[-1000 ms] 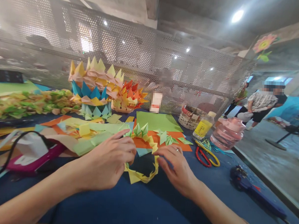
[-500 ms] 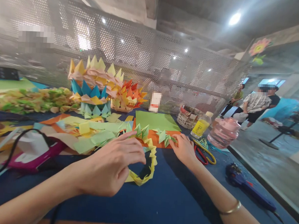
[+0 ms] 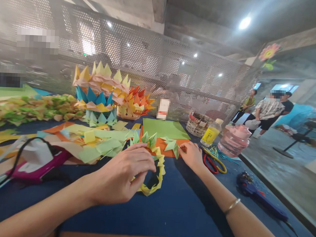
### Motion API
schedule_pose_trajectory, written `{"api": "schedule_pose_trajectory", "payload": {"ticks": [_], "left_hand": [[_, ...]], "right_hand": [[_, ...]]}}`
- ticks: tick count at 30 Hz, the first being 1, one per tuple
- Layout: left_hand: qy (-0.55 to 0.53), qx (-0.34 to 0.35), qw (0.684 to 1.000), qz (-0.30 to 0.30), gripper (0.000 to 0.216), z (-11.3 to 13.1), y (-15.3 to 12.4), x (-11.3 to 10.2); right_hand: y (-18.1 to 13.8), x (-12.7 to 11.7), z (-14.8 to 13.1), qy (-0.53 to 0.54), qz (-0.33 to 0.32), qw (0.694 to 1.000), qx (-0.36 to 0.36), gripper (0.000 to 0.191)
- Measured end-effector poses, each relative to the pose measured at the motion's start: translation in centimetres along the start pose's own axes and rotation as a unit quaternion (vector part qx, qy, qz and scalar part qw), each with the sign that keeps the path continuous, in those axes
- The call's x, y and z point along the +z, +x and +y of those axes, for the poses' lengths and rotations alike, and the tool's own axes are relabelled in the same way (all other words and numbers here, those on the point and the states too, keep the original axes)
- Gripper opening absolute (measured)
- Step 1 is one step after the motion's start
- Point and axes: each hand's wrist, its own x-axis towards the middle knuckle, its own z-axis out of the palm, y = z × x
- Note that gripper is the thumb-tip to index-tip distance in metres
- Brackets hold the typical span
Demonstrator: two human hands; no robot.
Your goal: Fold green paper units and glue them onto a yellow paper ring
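A yellow folded-paper ring (image 3: 161, 172) lies on the dark blue table, with pale green pointed pieces (image 3: 149, 139) along its far side. My left hand (image 3: 125, 173) hovers over the ring's left part and hides it; the thumb stands apart from the loosely bent fingers, and nothing shows between them. To the right, my right hand (image 3: 191, 155) pinches the edge of a green folded paper piece (image 3: 171, 146) between thumb and forefinger. That piece is over an orange sheet (image 3: 160, 150), which a green sheet (image 3: 166, 128) partly covers.
Finished paper crowns (image 3: 102, 83) and loose paper strips (image 3: 68, 135) fill the left side. A magenta glue gun (image 3: 37, 171) lies among them. Scissors (image 3: 220, 166), a yellow-labelled bottle (image 3: 211, 134), a pink jug (image 3: 234, 140), a basket (image 3: 198, 123) and a blue glue gun (image 3: 264, 200) are on the right.
The green folded piece has turned a little in my right fingers. My left hand has shifted slightly, its fingertips lower and its thumb more visible. A hand at the far left edge is gone from view.
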Motion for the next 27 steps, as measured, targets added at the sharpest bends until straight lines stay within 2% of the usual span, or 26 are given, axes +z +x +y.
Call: {"api": "schedule_pose_trajectory", "payload": {"ticks": [6, 10, 14, 18, 23, 25, 27], "left_hand": [[0.004, 0.009, 1.0, 0.018, 0.023, -0.4, -0.1, 0.5], [0.022, 0.02, 0.998, 0.052, 0.017, -0.7, 0.0, 0.9], [0.07, 0.019, 0.993, 0.096, 0.019, -0.7, -0.2, 1.1], [0.124, 0.042, 0.986, 0.102, 0.028, -0.4, -0.5, 1.1], [0.133, 0.132, 0.977, 0.105, 0.027, 0.2, -0.8, 1.1], [0.127, 0.144, 0.974, 0.119, 0.024, 0.4, -1.0, 1.2], [0.102, 0.126, 0.976, 0.145, 0.023, 0.7, -1.0, 1.3]], "right_hand": [[0.1, -1.4, 0.1, 0.069, 0.045, 0.997, 0.015, 0.027], [-1.0, -2.7, -0.7, 0.157, 0.055, 0.986, 0.002, 0.02], [-3.3, -4.1, -3.4, 0.267, 0.014, 0.962, -0.046, 0.021], [-5.5, -5.4, -6.7, 0.342, -0.034, 0.933, -0.111, 0.023], [-7.6, -6.0, -9.2, 0.365, -0.041, 0.919, -0.146, 0.023], [-8.3, -6.4, -9.1, 0.359, -0.038, 0.92, -0.155, 0.022], [-9.0, -7.3, -7.7, 0.346, -0.03, 0.925, -0.156, 0.019]]}}
